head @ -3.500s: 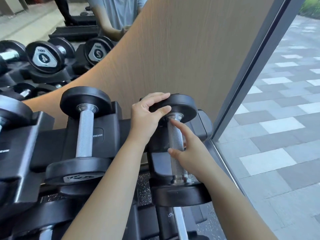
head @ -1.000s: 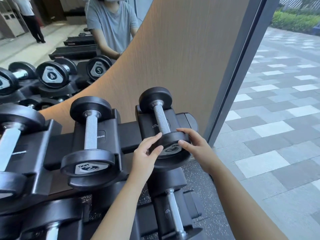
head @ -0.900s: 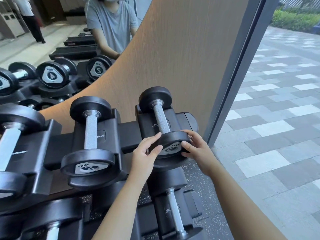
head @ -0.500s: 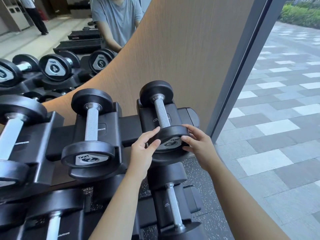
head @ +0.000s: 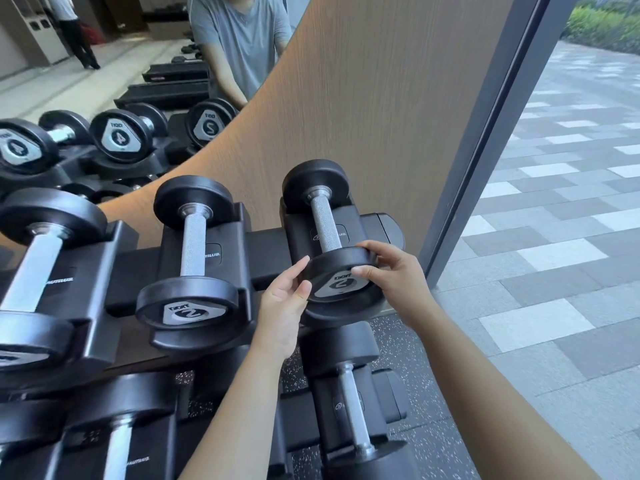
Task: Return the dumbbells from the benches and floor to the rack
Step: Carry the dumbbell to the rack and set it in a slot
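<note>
A small black dumbbell (head: 325, 223) with a knurled steel handle lies in the rightmost cradle of the black rack's (head: 266, 251) top row. Its near head carries a grey badge marked 2. My left hand (head: 285, 301) holds the left rim of that near head with thumb and fingers. My right hand (head: 393, 275) grips the right rim, thumb across the badge. A matching dumbbell marked 2 (head: 190, 258) rests in the cradle to the left, untouched.
A larger dumbbell (head: 38, 268) sits at the far left of the top row. More dumbbells (head: 349, 407) fill the lower row. A curved wood wall panel (head: 363, 109) and a mirror (head: 114, 71) stand behind. A glass wall's dark frame (head: 485, 133) runs at the right.
Earlier my hands were on the dumbbell's far head and handle; they now hold its near head. Over the last second the near head has turned slightly between my fingers.
</note>
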The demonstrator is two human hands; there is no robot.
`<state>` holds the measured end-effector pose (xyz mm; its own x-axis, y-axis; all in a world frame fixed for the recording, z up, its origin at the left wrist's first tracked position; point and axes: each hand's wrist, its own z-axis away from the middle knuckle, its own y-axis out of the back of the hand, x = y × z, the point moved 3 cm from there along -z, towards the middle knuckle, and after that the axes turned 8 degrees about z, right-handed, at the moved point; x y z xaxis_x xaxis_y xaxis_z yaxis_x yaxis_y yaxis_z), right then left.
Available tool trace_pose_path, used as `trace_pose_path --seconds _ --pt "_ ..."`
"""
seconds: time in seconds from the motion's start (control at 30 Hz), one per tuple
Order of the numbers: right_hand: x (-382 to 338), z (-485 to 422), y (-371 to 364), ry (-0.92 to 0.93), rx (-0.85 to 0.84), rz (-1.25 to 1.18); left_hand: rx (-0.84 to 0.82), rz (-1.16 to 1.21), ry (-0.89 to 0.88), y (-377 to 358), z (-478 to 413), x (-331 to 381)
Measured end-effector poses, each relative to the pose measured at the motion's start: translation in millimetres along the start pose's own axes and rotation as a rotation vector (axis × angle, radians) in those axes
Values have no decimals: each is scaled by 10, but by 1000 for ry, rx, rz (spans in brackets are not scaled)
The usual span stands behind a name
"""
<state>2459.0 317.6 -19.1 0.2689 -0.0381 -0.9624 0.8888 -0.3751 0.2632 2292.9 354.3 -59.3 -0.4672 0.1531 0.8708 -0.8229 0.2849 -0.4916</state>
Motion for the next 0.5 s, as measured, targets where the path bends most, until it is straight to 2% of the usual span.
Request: trace_pose_path --seconds 0.27,0.5 --pt "2 57 -5 18 15 71 102 -218 -89 -66 90 36" --pt "101 240 51 55 46 181 90 -644 -194 -157 246 181"
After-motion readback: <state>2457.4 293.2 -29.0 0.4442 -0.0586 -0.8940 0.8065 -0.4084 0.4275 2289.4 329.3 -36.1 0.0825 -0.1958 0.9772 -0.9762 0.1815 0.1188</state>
